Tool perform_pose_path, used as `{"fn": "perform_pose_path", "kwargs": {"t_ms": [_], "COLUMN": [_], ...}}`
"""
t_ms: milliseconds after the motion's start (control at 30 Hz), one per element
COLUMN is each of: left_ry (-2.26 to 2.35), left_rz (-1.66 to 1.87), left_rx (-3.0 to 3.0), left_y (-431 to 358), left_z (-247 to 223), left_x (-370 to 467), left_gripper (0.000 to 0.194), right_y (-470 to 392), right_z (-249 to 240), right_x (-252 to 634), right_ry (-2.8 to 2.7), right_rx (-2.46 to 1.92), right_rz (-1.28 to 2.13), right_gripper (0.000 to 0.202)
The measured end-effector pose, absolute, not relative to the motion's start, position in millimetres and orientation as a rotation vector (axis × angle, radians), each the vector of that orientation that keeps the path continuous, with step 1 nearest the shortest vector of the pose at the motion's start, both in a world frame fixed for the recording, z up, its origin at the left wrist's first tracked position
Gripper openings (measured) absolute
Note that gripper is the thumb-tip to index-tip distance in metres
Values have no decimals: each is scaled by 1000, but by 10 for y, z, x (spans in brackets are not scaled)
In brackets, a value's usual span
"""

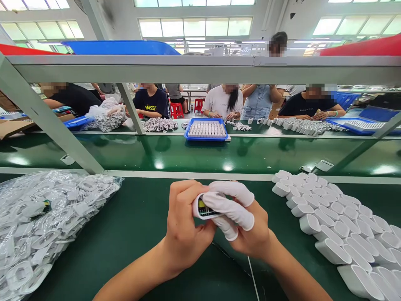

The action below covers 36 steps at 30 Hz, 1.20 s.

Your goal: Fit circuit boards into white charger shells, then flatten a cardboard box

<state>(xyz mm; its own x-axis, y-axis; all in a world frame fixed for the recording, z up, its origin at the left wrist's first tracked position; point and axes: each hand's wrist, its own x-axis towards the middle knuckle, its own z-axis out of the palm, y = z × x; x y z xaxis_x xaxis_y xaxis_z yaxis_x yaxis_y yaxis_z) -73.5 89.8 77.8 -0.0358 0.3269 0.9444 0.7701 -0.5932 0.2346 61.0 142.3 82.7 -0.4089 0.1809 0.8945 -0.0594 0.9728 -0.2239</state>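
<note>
I have one small white housing (196, 210) between my two hands, lifted over the middle of the green surface (134, 261), with its open end facing me, probably so that I can see inside. My left hand (184, 228) is curled nearly closed around its left side, fingers bent over it and thumb below. My right hand (247, 217) closes on it from the other side, the fingers laid across and the thumb under, so it is steadied from both sides. White finger covers (232, 207) wrap three digits of that hand, likely to keep bare skin off the part.

Similar white shells (341, 217) stand packed side by side on my right, a tight array that seems meant for easy reach; I can't fairly tell whether every one is hollow at the top. On my left, a clear plastic bag (108, 184) keeps a loose heap of white pieces together.

The housing is smooth, rounded plastic, its oval mouth framing a circuit board (207, 212) with a yellow component (201, 204) above it. The shells are matte, straight-walled ovals; the bag is crinkled and glossy over flat rings and frames. The surface looks smooth and dark.
</note>
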Motion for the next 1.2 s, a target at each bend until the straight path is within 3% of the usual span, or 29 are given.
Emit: {"fn": "perform_pose_path", "kwargs": {"t_ms": [233,433,633,1200], "left_ry": [-1146,-1165,-1160,-1159], "left_rz": [-1597,-1628,-1686,-1660], "left_rx": [-1811,-1818,-1864,-1793], "left_y": [914,917,949,1036], "left_z": [776,776,769,739], "left_x": [-750,-742,-741,-759], "left_gripper": [40,39,42,35], "right_y": [1478,1461,1459,1488], "right_z": [861,844,792,758], "right_x": [595,587,552,541], "right_ry": [-1910,-1968,-1849,-1898], "right_rx": [3,-62,-114,-187], "right_rz": [573,342,560,431], "right_gripper": [28,22,34,38]}}
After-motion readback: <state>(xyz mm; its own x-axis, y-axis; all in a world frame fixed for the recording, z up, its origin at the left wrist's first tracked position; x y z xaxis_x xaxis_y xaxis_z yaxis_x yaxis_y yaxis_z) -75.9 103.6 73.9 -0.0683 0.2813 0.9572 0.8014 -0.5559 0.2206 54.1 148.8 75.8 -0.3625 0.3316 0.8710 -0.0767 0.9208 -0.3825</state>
